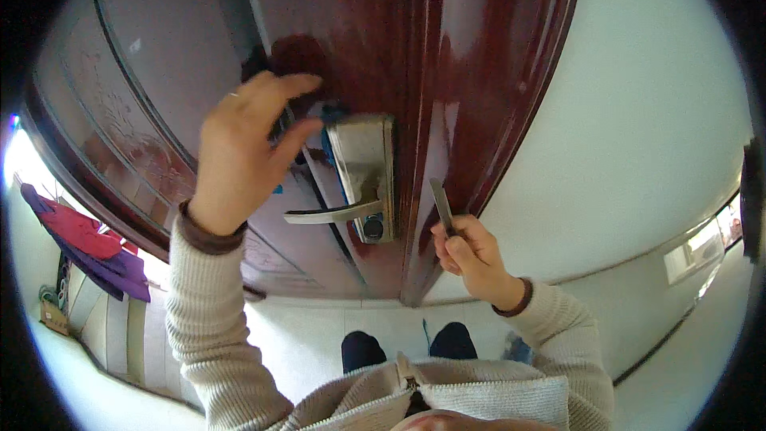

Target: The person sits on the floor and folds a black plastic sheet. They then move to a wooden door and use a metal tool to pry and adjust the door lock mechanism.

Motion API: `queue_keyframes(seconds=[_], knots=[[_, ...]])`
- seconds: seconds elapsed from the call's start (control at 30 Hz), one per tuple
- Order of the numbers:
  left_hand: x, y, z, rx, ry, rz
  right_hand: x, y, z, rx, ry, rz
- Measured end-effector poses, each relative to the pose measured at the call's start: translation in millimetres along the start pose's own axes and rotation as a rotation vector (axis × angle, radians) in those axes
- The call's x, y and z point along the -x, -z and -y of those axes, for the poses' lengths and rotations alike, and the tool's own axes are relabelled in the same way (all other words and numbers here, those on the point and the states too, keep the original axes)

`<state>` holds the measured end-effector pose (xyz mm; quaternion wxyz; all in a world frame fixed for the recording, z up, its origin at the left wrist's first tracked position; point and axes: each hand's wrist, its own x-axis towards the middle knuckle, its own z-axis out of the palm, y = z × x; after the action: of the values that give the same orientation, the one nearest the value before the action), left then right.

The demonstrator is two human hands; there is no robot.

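A dark red glossy door (375, 40) stands partly open in front of me. On it sits a silver lock plate (363, 160) with a lever handle (327, 214) pointing left and a keyhole cylinder (373, 227) below. My left hand (239, 152) grips the door's edge just left of the plate, fingers curled over something dark and hidden there. My right hand (467, 251) is lower right of the plate. It pinches a thin flat metal tool (440, 203) that points upward, clear of the door.
A white wall (638, 136) fills the right side. A frosted glass panel (120, 112) is at left. Purple and red clothes (88, 243) hang at far left. Pale floor tiles (311, 335) and my dark shoes (363, 351) lie below.
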<state>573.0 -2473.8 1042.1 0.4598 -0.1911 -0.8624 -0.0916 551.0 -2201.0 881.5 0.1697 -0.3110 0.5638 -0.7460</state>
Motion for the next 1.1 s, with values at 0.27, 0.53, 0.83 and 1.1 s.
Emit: queue_keyframes(seconds=[0.27,0.53,0.83,1.1], knots=[[-31,-19,-13,-0.096,0.03,0.244,4,-20,65,0.248,-0.044,-0.008],[-45,-30,-24,-0.275,-0.169,0.229,-14,-58,82,0.115,-0.048,-0.025],[-58,-1,1,-0.346,-0.355,0.287,-57,-144,72,-0.14,-0.093,-0.279],[-58,10,11,-0.087,-0.229,0.266,-80,-168,68,-0.334,-0.078,-0.393]])
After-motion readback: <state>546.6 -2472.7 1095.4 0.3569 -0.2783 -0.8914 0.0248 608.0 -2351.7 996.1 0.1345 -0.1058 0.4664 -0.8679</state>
